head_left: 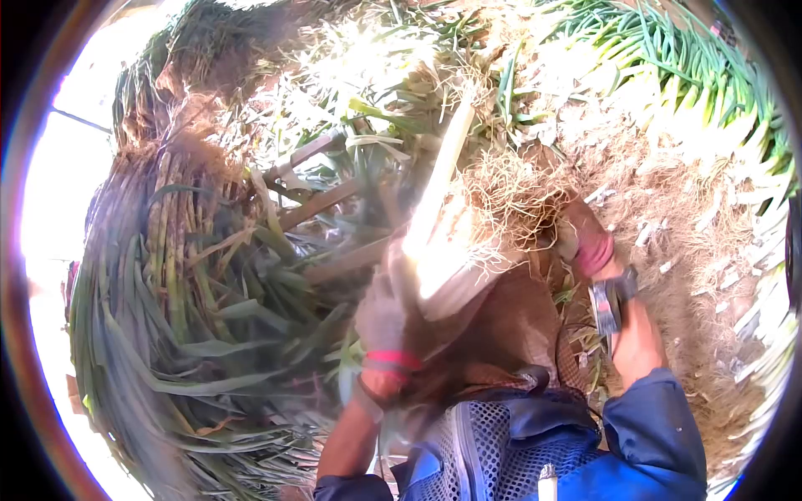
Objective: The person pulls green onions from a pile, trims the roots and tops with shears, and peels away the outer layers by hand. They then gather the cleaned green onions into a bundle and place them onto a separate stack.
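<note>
My left hand (391, 305), in a glove with a red cuff, is smeared by motion. It appears closed round a long white-stemmed green onion (444, 171), whose stalk slants up to a root tuft. Beside that hand, a bunch of pale stems (468, 288) lies over my lap, partly washed out by glare. Tangled tan roots (514, 200) top the bunch. My right hand (576, 234), also gloved, is against the right side of these roots; its fingers are hidden behind them. A dark watch (614, 296) sits on the right wrist.
Untrimmed green onions (167, 292) are heaped at the left. Wooden bars (322, 204) stick out among loose leaves (368, 75). Cleaned green onions (685, 83) lie in a curved row along the upper right. Root scraps cover the brown ground (668, 284). A cigarette (547, 484) shows at the bottom.
</note>
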The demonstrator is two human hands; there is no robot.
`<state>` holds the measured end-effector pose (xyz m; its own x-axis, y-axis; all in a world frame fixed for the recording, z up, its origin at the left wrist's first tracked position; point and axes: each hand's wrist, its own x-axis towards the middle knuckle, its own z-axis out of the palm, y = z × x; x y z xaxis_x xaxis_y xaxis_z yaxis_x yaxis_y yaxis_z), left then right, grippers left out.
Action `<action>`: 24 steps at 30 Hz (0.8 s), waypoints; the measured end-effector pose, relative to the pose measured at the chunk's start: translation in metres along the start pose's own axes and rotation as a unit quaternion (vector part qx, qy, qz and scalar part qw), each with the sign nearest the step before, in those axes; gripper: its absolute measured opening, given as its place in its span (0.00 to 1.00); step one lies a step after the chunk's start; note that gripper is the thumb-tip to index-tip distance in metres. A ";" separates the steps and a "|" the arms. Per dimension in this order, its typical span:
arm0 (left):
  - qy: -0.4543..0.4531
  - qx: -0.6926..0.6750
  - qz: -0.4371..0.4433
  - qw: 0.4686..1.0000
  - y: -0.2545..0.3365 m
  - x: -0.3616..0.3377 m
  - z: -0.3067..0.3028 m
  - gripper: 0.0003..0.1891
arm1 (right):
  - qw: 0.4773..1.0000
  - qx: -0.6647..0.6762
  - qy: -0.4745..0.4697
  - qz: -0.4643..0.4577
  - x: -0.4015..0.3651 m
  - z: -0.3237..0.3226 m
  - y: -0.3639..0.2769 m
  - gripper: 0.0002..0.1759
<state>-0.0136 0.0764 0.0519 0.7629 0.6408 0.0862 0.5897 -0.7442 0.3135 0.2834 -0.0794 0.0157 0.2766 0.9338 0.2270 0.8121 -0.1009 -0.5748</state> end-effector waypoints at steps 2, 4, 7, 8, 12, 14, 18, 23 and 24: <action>-0.004 0.020 -0.006 1.000 -0.003 0.002 0.002 0.72 | 0.972 0.104 -0.100 0.186 0.020 -0.029 0.018 0.20; 0.002 0.032 0.010 0.999 -0.011 0.001 0.007 0.73 | 0.897 0.206 -0.102 0.377 0.059 -0.067 0.046 0.27; 0.006 0.049 0.020 0.999 -0.011 0.001 0.010 0.73 | 0.952 0.186 0.112 0.217 0.113 -0.101 0.048 0.36; 0.007 0.048 0.019 0.999 -0.012 0.001 0.011 0.73 | 0.956 0.184 0.143 0.178 0.136 -0.106 0.035 0.37; 0.025 0.055 0.052 0.997 -0.018 0.002 0.015 0.74 | 0.984 0.167 -0.017 0.058 0.207 -0.068 0.013 0.32; 0.036 0.070 0.067 0.995 -0.017 0.004 0.013 0.74 | 0.982 0.045 -0.181 -0.027 0.212 -0.021 -0.015 0.25; 0.053 0.064 0.048 0.995 -0.018 -0.004 0.014 0.71 | 0.964 0.019 -0.140 -0.227 0.191 -0.005 -0.001 0.23; 0.082 0.078 0.058 0.992 -0.014 0.006 0.019 0.71 | 0.981 0.092 -0.163 -0.051 0.177 -0.030 -0.027 0.25; 0.081 0.079 0.055 0.992 -0.013 0.006 0.015 0.71 | 0.983 0.021 -0.105 -0.151 0.185 -0.023 -0.021 0.24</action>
<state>-0.0129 0.0871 0.0336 0.7798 0.5661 0.2673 0.5490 -0.8236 0.1428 0.3290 0.0878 0.0881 -0.0892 0.9698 0.2269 0.8173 0.2015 -0.5399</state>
